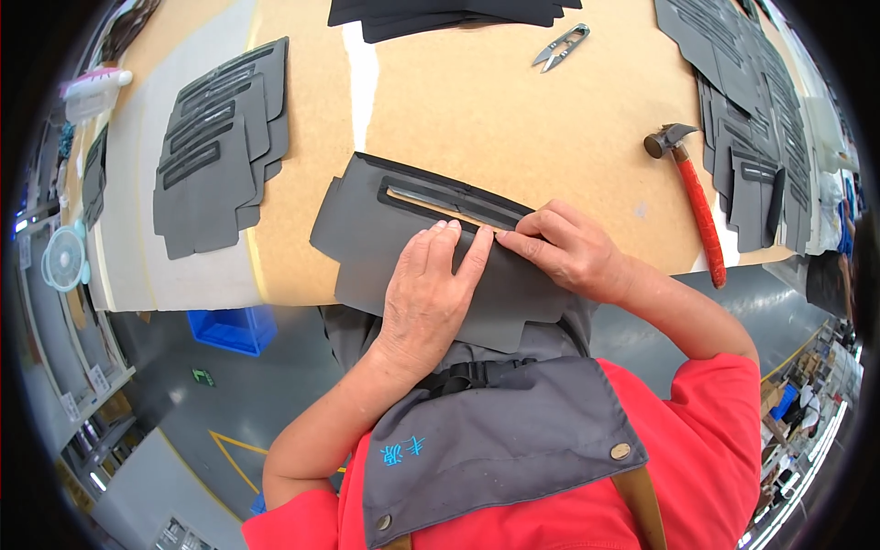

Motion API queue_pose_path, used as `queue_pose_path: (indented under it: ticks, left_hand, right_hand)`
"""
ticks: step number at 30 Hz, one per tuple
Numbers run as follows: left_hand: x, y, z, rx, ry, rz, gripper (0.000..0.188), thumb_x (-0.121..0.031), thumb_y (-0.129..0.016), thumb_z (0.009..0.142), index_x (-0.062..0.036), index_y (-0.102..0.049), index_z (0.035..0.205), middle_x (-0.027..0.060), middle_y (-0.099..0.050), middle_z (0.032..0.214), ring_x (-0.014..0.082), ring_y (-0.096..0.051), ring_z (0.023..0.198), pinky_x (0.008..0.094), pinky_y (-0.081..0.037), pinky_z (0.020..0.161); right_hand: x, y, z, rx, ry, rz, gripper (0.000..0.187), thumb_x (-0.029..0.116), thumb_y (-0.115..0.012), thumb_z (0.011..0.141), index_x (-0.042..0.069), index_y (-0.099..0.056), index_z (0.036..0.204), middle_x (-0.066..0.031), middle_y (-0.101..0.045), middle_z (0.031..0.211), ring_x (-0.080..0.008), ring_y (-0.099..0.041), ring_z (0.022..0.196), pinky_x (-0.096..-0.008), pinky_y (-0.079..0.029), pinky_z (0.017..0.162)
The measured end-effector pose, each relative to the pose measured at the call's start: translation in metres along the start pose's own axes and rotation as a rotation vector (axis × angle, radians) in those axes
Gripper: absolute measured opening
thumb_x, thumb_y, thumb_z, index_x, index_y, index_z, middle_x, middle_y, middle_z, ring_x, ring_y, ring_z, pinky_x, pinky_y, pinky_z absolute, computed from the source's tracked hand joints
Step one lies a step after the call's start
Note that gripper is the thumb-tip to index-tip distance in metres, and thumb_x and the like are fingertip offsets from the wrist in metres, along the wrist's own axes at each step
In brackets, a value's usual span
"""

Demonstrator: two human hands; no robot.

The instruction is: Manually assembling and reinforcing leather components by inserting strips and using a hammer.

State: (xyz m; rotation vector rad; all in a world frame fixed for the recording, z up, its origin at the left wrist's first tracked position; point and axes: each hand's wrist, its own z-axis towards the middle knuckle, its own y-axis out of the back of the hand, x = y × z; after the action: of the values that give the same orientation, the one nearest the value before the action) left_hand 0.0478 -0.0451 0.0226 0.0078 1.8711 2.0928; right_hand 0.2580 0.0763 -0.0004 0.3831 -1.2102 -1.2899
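A dark grey flat panel (367, 247) lies at the table's near edge, part of it reaching over my lap. A long narrow slot (440, 203) with a black border runs along its far side, and the tan tabletop shows through part of it. My left hand (426, 289) rests on the panel, fingers stretched out and fingertips at the slot's near border. Beside it, my right hand (573, 252) has its fingers bent and pressed together at the slot's right end, pinching the panel's border there. The right fingertips hide that end of the slot.
Similar slotted panels are stacked at the left (206, 188) and right (747, 137). Black sheets (440, 16) lie at the far edge. Thread snips (561, 48) and a red-handled hammer (698, 202) lie to the right. A blue bin (234, 330) stands below the table; a small fan (66, 258) is far left.
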Motion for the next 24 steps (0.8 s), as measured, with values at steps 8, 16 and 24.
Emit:
queue_pose_path:
  ticks: [8, 16, 24]
  left_hand:
    - [-0.007, -0.008, -0.002, -0.009, -0.027, -0.045, 0.055, -0.002, -0.064, 0.085, -0.0094, -0.062, 0.139, 0.0136, -0.056, 0.13, 0.0299, -0.056, 0.126, 0.0394, -0.049, 0.107]
    - [-0.014, -0.005, -0.002, -0.026, -0.035, -0.076, 0.049, -0.003, -0.063, 0.086, -0.002, -0.064, 0.135, 0.0136, -0.057, 0.13, 0.0288, -0.056, 0.126, 0.0396, -0.05, 0.107]
    - [-0.019, -0.007, -0.003, 0.001, -0.058, -0.093, 0.049, -0.004, -0.063, 0.087, -0.0032, -0.064, 0.136, 0.014, -0.058, 0.131, 0.0297, -0.056, 0.126, 0.0398, -0.05, 0.108]
  right_hand:
    - [0.004, -0.001, -0.01, -0.065, -0.076, 0.07, 0.034, 0.0, -0.082, 0.078, 0.005, -0.074, 0.111, -0.0063, -0.064, 0.091, -0.0223, -0.06, 0.078, -0.0336, -0.052, 0.063]
    - [0.005, 0.006, -0.02, -0.039, -0.108, 0.087, 0.027, -0.001, -0.074, 0.08, 0.004, -0.073, 0.106, -0.0057, -0.063, 0.092, -0.0226, -0.059, 0.08, -0.033, -0.053, 0.066]
    - [0.003, 0.008, -0.031, -0.029, -0.047, 0.04, 0.033, 0.0, -0.074, 0.075, 0.005, -0.073, 0.108, -0.0048, -0.061, 0.091, -0.0229, -0.059, 0.081, -0.0333, -0.053, 0.069]
